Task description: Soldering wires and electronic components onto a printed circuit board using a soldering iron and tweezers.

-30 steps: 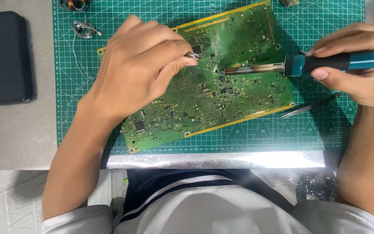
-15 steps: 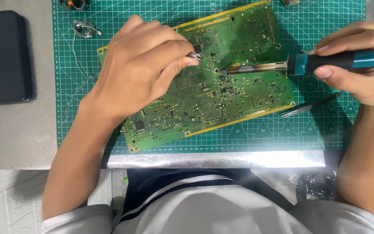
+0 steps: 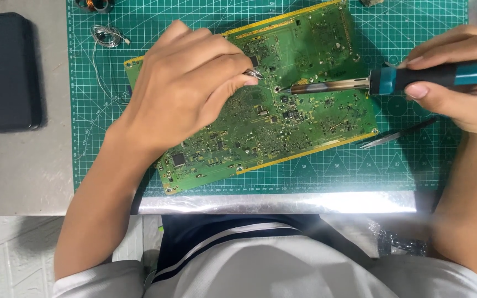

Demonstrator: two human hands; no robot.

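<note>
My right hand [image 3: 459,83] is clamped on the soldering iron [image 3: 382,83], which lies left-right, tip beside my left hand's [image 3: 186,83] fingers [image 3: 233,83] pinching solder wire [image 3: 253,73] over the circuit board [image 3: 282,116].

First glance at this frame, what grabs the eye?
The large green circuit board lies slanted across the teal gridded cutting mat at centre. The right hand holds a teal-and-black soldering iron with its metal tip over the board's middle, while the left hand rests on the board pinching thin silvery wire near that tip. A flat black case sits far left.
</note>
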